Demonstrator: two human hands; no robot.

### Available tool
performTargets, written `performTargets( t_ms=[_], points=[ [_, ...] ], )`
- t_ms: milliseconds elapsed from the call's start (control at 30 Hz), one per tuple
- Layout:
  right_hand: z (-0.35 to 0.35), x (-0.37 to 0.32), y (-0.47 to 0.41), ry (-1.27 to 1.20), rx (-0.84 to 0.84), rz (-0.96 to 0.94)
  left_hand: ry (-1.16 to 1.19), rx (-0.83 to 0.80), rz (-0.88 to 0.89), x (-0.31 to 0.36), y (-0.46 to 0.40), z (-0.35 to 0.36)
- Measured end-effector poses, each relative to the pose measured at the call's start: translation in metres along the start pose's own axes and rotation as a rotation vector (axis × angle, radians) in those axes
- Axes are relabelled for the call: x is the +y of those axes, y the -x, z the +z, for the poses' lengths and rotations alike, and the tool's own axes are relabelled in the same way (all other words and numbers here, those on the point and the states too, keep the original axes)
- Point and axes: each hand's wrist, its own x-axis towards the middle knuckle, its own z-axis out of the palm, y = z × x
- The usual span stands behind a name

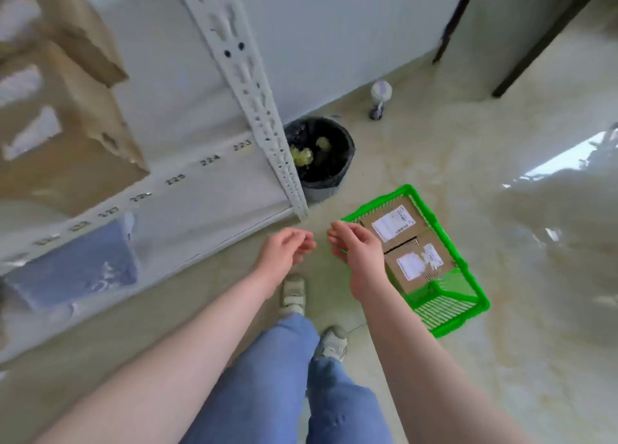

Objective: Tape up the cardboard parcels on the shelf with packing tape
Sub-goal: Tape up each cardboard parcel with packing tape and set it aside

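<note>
Both hands are held out in front of the body, close to each other but apart, above the floor. The left hand (287, 249) has its fingers loosely curled and holds nothing; the right hand (357, 253) is also relaxed, with the fingers half bent, and nothing is in it. No roll of packing tape is visible anywhere. The cardboard parcels (53, 119) stand on the white shelf (200, 189) up and to the left of the hands, blurred, so the left hand is the nearer one to them. Two more labelled boxes (406, 246) lie side by side in a green basket (468, 296) on the floor, just beyond and below the right hand; the basket's long axis runs from near the shelf post (267, 116) away towards the lower right. I think the coming move depends on this choice: a reach up and left to the shelf, or down and right to the basket. The front edge of the shelf, with its number labels, runs diagonally just beside the left hand, and the upright post stands close ahead. A black bin (321, 156) sits behind the post. To the right the floor (468, 149) gives open room for moving.
</note>
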Motion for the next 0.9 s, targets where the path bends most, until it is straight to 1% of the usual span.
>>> performTargets(
  t_ms=[200,267,333,433,533,600,667,733,800,867,900],
  points=[
    [0.132,-0.041,0.070,0.138,-0.233,-0.020,0.312,0.305,0.061,0.039,0.082,-0.128],
    [0.179,-0.050,0.088,0.175,-0.311,-0.050,0.406,0.401,0.097,0.045,0.101,-0.170],
    [0.226,-0.057,0.105,0.218,-0.348,-0.110,0.494,0.482,0.132,0.051,0.118,-0.210],
    [0.294,-0.064,0.130,0.247,-0.291,-0.262,0.582,0.582,0.186,0.056,0.138,-0.263],
    [0.346,-0.067,0.133,0.302,-0.124,-0.440,0.598,0.638,0.171,0.055,0.143,-0.312],
    [0.369,-0.068,0.122,0.466,0.012,-0.515,0.559,0.603,0.127,0.053,0.139,-0.341],
    [0.382,-0.071,0.113,0.609,0.083,-0.463,0.431,0.466,0.051,0.055,0.130,-0.364],
    [0.389,-0.069,0.105,0.630,0.070,-0.374,0.349,0.309,-0.004,0.062,0.120,-0.378],
    [0.395,-0.063,0.106,0.637,0.095,-0.351,0.348,0.185,-0.016,0.070,0.111,-0.386],
    [0.403,-0.050,0.117,0.644,0.168,-0.361,0.361,0.145,-0.024,0.072,0.101,-0.393],
    [0.407,-0.042,0.124,0.647,0.198,-0.373,0.371,0.175,-0.028,0.071,0.099,-0.396]
  ],
)
